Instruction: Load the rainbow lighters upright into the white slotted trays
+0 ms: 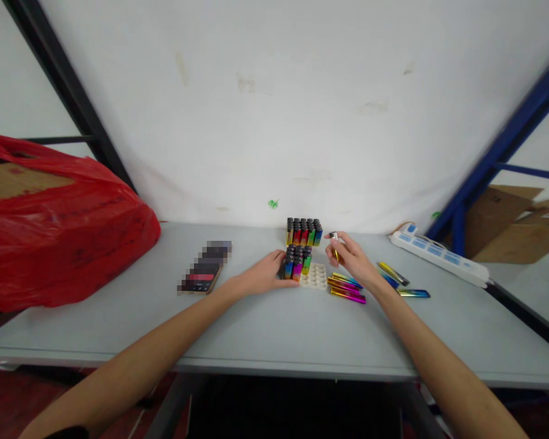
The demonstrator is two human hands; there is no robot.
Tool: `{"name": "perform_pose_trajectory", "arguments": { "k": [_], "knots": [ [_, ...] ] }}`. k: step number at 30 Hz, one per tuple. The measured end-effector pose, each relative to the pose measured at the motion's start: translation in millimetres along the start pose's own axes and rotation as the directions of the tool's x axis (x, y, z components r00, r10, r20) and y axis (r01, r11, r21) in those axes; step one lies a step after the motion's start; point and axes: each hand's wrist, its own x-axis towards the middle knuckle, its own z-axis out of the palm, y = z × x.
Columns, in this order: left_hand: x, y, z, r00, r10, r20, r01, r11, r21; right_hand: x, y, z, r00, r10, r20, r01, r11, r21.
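Several colourful metallic lighters (297, 268) stand upright in the left part of a white tray with round holes (315, 277). My left hand (268, 273) is closed against the left side of this tray and its lighters. Raised just right of the tray, my right hand (348, 255) pinches a gold lighter (335, 244), its metal top pointing up. Behind the tray stands a full block of upright lighters (304, 233) with black tops. Loose lighters (346, 291) lie flat below my right hand, and more lighters (396, 275) lie right of my right wrist.
A phone (204, 274) lies left of my left hand. A red plastic bag (64, 225) fills the table's left end. At the right are a white power strip (439, 255) and a cardboard box (507, 225). The white wall (274, 122) rises behind the grey table (256, 329).
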Motion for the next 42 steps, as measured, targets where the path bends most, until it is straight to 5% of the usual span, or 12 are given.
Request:
{"name": "perform_pose_trajectory", "arguments": {
  "k": [3,8,21,27,35,42],
  "knots": [
    [-0.5,0.3,0.0,1.000,-0.002,0.001,0.002,1.000,-0.012,-0.9,2.5,8.7,1.000,-0.009,-0.027,0.005,0.989,-0.146],
    [-0.1,-1.2,1.1,1.000,0.001,-0.007,-0.001,1.000,-0.027,-6.6,0.9,19.5,0.957,-0.244,-0.158,0.131,0.846,-0.516],
    [0.0,-2.5,2.3,1.000,-0.001,-0.011,0.000,1.000,-0.018,-5.7,5.3,30.7,0.959,-0.220,-0.177,0.070,0.793,-0.606],
    [-0.9,-3.4,2.7,1.000,0.009,-0.015,-0.010,1.000,-0.023,-7.6,-1.8,28.4,0.965,-0.239,-0.107,0.117,0.759,-0.641],
    [-0.4,0.5,1.6,1.000,-0.021,0.006,0.021,1.000,0.001,-13.4,-22.0,14.4,0.931,-0.273,0.243,0.361,0.586,-0.726],
    [-1.1,0.9,1.7,1.000,-0.017,-0.009,0.017,1.000,-0.007,-15.9,-19.1,16.8,0.966,-0.143,0.215,0.255,0.656,-0.711]
  ]
}}
